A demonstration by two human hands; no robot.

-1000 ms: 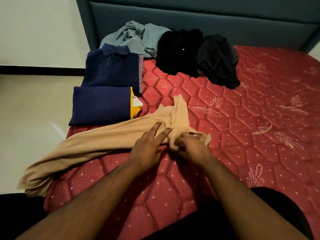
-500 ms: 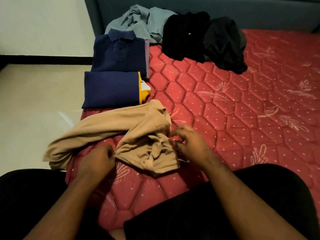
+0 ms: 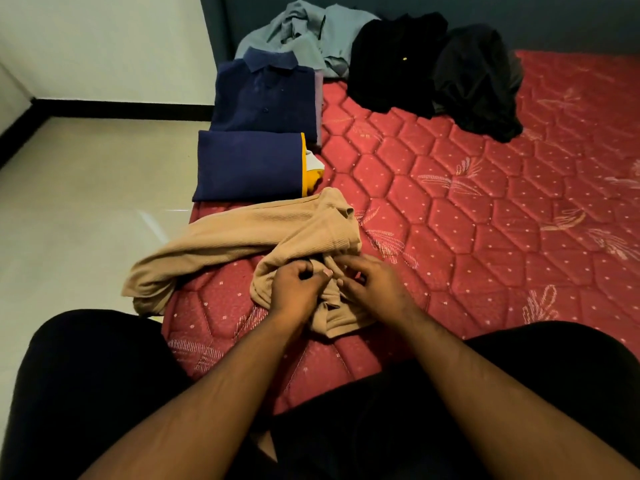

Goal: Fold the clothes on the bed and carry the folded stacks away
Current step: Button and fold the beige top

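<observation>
- Half a second ago the left hand (image 3: 297, 289) lay apart at the left edge of the tan garment (image 3: 263, 237); it has since come in beside the right hand (image 3: 372, 289), so both now meet over the bunched middle of the cloth.
- The garment's long left portion has kept its place, trailing off the near-left corner of the bed (image 3: 485, 220) and hanging over the edge.
- Left hand: fingers curled in tight, pinching a fold of the tan fabric — thumb tip showing at the knuckles.
- Right hand: fingers bent and gathered on the same bunched cloth, gripping it just beside the left.
- The tan garment is a soft ribbed knit, crumpled under the hands, smoother along its stretched length.
- Beyond it lie a folded navy piece with a yellow edge (image 3: 251, 164) and a folded navy polo shirt (image 3: 265, 95), collar and buttons up, the two touching.
- Farther back, unfolded — a grey-blue shirt (image 3: 311, 32), a black garment (image 3: 391, 60), and another dark heap (image 3: 479, 77).
- The mattress is red, quilted in hexagons with pale dots and leaf motifs.
</observation>
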